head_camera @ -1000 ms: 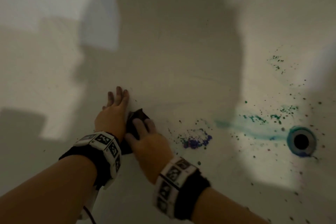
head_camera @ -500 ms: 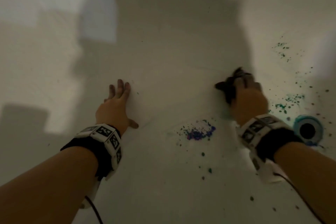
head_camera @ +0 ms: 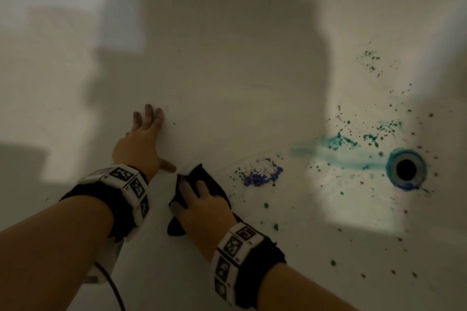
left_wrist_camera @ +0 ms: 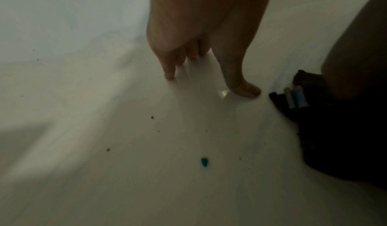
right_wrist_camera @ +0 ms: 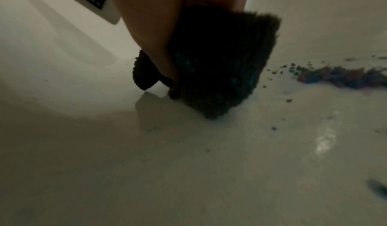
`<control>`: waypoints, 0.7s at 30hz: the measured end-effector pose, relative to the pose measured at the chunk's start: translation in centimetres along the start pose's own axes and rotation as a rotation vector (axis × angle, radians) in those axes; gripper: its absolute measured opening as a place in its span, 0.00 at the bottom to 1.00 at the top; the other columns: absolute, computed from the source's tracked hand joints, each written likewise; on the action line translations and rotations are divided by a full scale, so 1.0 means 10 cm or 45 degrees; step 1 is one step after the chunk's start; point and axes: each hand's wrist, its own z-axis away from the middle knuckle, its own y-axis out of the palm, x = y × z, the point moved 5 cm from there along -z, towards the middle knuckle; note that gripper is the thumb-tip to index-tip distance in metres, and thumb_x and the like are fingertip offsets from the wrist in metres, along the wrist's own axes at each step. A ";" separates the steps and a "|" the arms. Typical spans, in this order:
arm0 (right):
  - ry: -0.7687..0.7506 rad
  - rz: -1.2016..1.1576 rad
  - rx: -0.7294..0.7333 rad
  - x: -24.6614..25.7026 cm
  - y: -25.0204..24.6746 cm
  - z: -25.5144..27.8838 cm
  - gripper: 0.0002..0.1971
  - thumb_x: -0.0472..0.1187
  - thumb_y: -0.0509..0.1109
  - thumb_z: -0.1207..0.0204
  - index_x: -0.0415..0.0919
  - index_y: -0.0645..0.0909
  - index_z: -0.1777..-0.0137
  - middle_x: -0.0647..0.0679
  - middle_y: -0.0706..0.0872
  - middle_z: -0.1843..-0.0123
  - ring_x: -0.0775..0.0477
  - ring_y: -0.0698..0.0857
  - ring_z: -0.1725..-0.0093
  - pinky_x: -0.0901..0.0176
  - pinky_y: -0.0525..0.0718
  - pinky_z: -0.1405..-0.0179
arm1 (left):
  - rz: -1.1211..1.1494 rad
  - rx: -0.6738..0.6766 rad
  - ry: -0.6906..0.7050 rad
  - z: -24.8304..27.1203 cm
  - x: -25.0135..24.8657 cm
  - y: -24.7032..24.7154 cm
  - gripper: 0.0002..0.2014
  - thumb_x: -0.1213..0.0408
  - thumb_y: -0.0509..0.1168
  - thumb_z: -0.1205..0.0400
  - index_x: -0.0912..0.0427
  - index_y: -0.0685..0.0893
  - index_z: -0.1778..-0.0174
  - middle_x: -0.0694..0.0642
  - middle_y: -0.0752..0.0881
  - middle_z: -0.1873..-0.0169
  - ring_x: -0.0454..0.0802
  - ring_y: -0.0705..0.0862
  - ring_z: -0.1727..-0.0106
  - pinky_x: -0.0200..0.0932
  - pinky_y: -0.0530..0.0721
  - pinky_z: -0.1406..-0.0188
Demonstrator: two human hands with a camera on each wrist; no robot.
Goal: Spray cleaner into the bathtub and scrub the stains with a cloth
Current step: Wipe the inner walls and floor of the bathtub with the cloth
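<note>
My left hand [head_camera: 145,131] lies flat with straight fingers on the white bathtub floor [head_camera: 227,58]; the left wrist view shows its fingertips [left_wrist_camera: 169,74] touching the surface. Just right of its thumb, my right hand [head_camera: 202,199] holds a dark cloth [head_camera: 199,174] against the tub floor. In the right wrist view the thumb [right_wrist_camera: 161,56] is tucked into the cloth [right_wrist_camera: 220,64], which carries teal smears. A purple-blue stain [head_camera: 262,177] sits right of the cloth. A teal streak [head_camera: 336,144] runs toward the drain [head_camera: 405,169].
Small green and dark specks [head_camera: 371,58] dot the tub around the drain and up the right wall. A teal drop [left_wrist_camera: 204,161] lies near my left hand. Cables trail from both wrist bands. No spray bottle is in view.
My right hand has swept the cloth back from near the drain to beside my left thumb. The left hand has stayed planted on the tub floor.
</note>
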 end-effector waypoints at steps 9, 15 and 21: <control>0.490 -0.014 -0.501 -1.55 -0.49 0.37 0.15 0.41 0.64 0.25 0.32 0.84 0.44 0.30 0.80 0.37 0.25 0.81 0.44 0.43 0.84 0.53 | -0.002 -0.001 -0.040 -0.02 0.00 -0.02 0.63 0.54 0.81 0.37 0.48 0.40 0.18 0.46 0.37 0.19 0.51 0.42 0.17 0.56 0.61 0.23; 0.816 -0.145 -0.631 -2.29 -0.77 0.81 0.18 0.44 0.74 0.28 0.34 0.79 0.42 0.37 0.73 0.39 0.36 0.80 0.47 0.53 0.79 0.49 | -0.154 0.054 -0.005 0.00 -0.08 -0.03 0.62 0.51 0.78 0.34 0.53 0.37 0.18 0.52 0.34 0.19 0.54 0.40 0.17 0.57 0.53 0.20; 0.029 -0.376 0.027 -0.66 -0.24 0.80 0.23 0.34 0.69 0.25 0.32 0.71 0.30 0.33 0.70 0.33 0.34 0.75 0.39 0.49 0.79 0.42 | -0.369 0.187 0.323 0.40 -0.56 0.34 0.62 0.45 0.74 0.31 0.51 0.28 0.21 0.51 0.27 0.21 0.52 0.34 0.18 0.52 0.44 0.20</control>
